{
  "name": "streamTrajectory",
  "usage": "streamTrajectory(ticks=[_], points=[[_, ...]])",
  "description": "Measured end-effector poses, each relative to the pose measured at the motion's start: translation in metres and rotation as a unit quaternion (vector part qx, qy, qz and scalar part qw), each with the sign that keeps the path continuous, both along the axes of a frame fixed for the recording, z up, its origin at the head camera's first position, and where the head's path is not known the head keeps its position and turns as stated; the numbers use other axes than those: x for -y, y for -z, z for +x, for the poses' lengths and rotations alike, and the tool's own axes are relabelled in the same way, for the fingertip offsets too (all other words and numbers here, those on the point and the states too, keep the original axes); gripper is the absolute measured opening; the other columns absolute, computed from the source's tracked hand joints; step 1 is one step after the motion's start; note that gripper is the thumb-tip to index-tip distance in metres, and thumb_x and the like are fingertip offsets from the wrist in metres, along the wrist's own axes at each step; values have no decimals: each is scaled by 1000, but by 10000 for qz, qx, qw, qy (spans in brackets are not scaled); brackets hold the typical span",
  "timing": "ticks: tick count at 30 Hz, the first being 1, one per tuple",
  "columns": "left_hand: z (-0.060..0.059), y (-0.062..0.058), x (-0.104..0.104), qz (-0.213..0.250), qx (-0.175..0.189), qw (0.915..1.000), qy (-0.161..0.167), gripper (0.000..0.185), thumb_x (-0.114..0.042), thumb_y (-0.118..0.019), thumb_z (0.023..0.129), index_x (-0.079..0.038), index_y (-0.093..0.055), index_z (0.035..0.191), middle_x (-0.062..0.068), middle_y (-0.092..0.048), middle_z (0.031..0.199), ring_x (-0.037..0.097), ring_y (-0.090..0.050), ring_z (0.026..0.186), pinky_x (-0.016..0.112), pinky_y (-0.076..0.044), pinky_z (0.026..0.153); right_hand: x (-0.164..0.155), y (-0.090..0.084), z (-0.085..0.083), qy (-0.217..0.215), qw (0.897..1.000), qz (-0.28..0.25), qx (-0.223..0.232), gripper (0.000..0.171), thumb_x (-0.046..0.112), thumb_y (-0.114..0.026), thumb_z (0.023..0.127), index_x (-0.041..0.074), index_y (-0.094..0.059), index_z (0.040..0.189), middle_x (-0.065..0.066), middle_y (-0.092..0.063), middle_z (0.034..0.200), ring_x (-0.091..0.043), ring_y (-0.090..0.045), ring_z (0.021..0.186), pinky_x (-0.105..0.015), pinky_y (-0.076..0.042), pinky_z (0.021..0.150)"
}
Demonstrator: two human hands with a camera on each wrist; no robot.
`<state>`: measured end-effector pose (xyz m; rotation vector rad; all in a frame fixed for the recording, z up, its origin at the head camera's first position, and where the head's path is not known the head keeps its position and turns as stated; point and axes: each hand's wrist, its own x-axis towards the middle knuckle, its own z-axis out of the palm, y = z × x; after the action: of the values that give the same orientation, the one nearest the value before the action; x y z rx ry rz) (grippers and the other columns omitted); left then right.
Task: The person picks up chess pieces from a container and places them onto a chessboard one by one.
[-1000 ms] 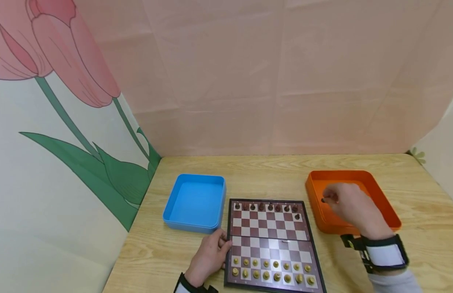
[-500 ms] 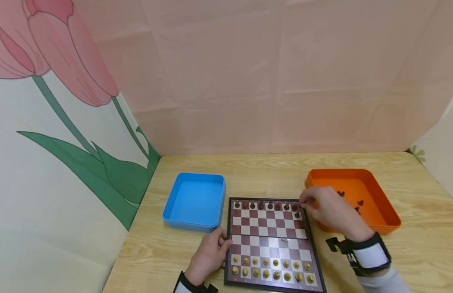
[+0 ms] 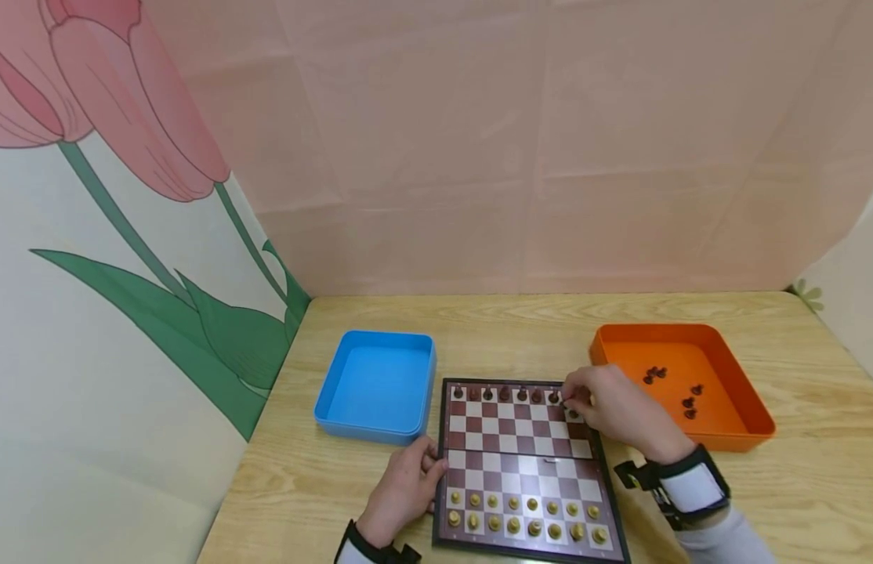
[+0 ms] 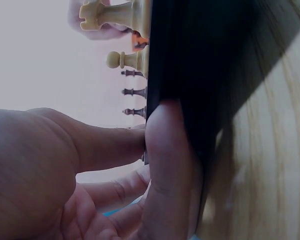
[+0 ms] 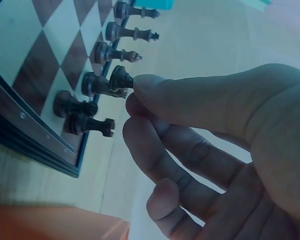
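Observation:
My left hand (image 3: 403, 487) grips the left edge of a folding chessboard (image 3: 516, 427); in the left wrist view the thumb lies on its top and a finger against its side. My right hand (image 3: 623, 409) is over the board's far right corner. Between thumb and forefinger it pinches a dark pawn (image 5: 120, 78), held beside the standing dark knight (image 5: 96, 85). Another dark pawn (image 5: 72, 105) and a dark rook (image 5: 90, 125) stand at that corner. Dark pieces line the far row. Pale gold chess pieces (image 3: 532, 504) fill the two near rows.
An orange box (image 3: 736, 435) right of the board holds several dark pawns (image 3: 689, 403). The blue box (image 3: 376, 388) to the left shows a bare floor. Behind the wooden table (image 3: 521, 333) hangs a pink and white printed cloth (image 3: 443, 157).
My right hand has moved left from over the orange box to the board's far right corner, carrying the dark pawn. The left hand has stayed on the board's edge.

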<state>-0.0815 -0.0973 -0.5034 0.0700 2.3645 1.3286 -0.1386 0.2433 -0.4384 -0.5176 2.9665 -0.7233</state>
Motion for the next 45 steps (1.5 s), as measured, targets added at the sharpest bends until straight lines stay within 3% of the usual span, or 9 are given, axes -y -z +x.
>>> streamTrajectory(ticks=[15, 27, 45], points=[[0, -1, 0, -44, -18, 10000, -3, 9, -19, -66, 108, -10, -63, 109, 1, -67, 86, 16, -65, 68, 32, -56, 53, 11, 18, -5, 117, 9994, 50, 336, 10, 3, -83, 92, 11, -80, 95, -2, -73, 88, -13, -58, 68, -25, -55, 59], [-1, -2, -1, 16, 95, 10000, -1, 9, -19, -65, 108, -10, -63, 109, 2, -66, 85, 17, -65, 68, 33, -57, 54, 11, 21, -4, 270, 9979, 170, 563, 8, 5, -83, 92, 12, -81, 96, -3, -73, 89, -14, -59, 69, -27, -56, 59], [0, 0, 1, -12, 111, 9999, 9, 9, -19, -65, 109, -10, -62, 110, 3, -65, 87, 17, -65, 70, 33, -57, 55, 10, 20, -5, 117, 9991, 232, 347, 11, 5, -84, 91, 14, -81, 95, -1, -72, 89, -14, -58, 72, -29, -57, 64]])
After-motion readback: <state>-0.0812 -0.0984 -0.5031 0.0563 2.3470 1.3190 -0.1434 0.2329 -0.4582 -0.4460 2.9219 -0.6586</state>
